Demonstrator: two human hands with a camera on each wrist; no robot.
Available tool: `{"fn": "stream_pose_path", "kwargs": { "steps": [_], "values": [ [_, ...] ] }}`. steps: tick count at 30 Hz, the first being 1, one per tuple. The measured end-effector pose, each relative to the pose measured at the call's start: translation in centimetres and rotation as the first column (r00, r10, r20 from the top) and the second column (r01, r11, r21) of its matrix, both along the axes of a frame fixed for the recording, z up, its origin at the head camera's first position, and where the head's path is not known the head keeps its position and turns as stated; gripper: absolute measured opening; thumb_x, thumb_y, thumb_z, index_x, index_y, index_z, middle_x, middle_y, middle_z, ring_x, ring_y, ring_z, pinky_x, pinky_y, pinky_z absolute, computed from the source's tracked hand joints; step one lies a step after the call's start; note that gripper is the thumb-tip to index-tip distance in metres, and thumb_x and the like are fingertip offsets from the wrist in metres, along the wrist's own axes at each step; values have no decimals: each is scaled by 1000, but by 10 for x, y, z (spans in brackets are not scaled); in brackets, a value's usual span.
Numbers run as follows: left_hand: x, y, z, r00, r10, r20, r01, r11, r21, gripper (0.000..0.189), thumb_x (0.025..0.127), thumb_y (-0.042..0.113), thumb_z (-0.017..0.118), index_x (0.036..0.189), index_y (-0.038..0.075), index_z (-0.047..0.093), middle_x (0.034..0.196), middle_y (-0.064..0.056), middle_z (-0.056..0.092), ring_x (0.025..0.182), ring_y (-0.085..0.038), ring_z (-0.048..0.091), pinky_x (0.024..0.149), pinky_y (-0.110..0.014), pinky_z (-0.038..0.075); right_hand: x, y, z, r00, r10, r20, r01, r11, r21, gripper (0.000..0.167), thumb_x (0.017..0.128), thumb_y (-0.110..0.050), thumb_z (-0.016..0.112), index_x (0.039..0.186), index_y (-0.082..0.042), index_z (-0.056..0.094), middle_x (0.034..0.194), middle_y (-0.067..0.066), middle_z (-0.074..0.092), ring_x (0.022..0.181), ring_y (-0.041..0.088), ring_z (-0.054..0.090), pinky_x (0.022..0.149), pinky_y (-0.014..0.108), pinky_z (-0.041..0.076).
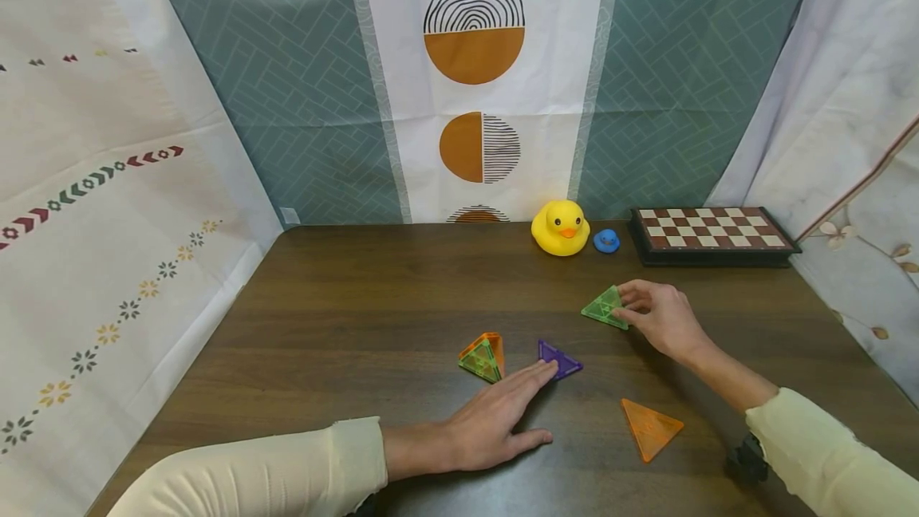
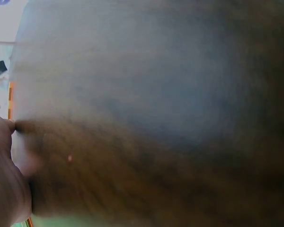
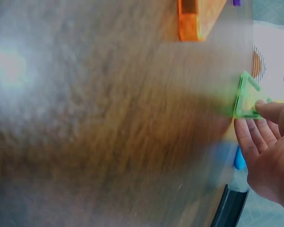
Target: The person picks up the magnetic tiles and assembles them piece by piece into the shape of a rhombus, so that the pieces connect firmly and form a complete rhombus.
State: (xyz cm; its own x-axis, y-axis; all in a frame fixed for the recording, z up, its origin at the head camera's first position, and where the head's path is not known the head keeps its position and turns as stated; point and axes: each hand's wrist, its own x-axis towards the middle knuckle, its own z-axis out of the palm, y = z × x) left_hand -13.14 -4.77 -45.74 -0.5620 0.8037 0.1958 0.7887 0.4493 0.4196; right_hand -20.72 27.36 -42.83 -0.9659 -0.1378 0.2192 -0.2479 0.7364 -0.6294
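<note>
My right hand [image 1: 664, 321] pinches a translucent green triangular magnetic tile [image 1: 603, 308] at its right side, towards the back right of the table. The right wrist view shows the thumb against the face of that tile [image 3: 248, 97]. Straight fingers of my left hand [image 1: 495, 429] reach onto a purple triangular tile [image 1: 563, 361] and cover its lower left part. Just left of those fingertips, a small pyramid-like cluster has a green tile [image 1: 479, 361] in front and orange tiles [image 1: 494, 339] behind. An orange triangular tile [image 1: 649, 428] lies between my forearms.
Along the back of the brown wooden table [image 1: 345, 286] sit a yellow rubber duck [image 1: 560, 230], a little blue duck [image 1: 606, 241] and a checkered game board [image 1: 714, 236] in a black case. Fabric hangs behind the table and down both sides.
</note>
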Motion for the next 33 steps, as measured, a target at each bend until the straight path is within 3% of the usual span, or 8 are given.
{"fn": "stream_pose_path", "kwargs": {
  "steps": [8, 16, 26, 33],
  "values": [
    [0, 0, -1, 1000, -1, 12, 1, 1000, -2, 86, 105, 40, 69, 169, 5, 23, 173, -11, 28, 158, -22, 28, 124, -39, 31, 5, -7, 1, 1000, 1, 4, -1, 999, -39, 23, 97, -7, 78, 117, 4, 73, 107, 19, 79, 98, 38, 77, 76, 48, 63],
    [0, 1, -1, 1000, 0, 13, 0, 1000, -4, 86, 105, 40, 69, 169, 5, 23, 173, -10, 29, 158, -22, 28, 124, -38, 31, 12, -20, 4, 1000, 12, 18, -11, 997, -78, 19, 97, -10, 79, 113, 1, 75, 105, 16, 79, 97, 36, 78, 72, 41, 64],
    [0, 1, 0, 1000, 0, 10, 0, 1000, -13, 86, 105, 40, 69, 169, 5, 23, 173, -11, 28, 159, -23, 28, 125, -39, 30, 22, -40, 7, 998, 45, 51, -39, 993, -116, 9, 95, -8, 82, 101, -7, 76, 103, 10, 79, 94, 31, 78, 77, 42, 64],
    [0, 1, 1, 1000, -3, 19, 3, 1000, -17, 85, 106, 40, 68, 169, 5, 23, 173, -11, 27, 159, -22, 27, 125, -39, 31, 28, -49, 6, 992, 93, 82, -80, 986, -148, 11, 93, -4, 83, 97, -8, 74, 104, 12, 78, 92, 28, 78, 74, 36, 64]
  ]
}}
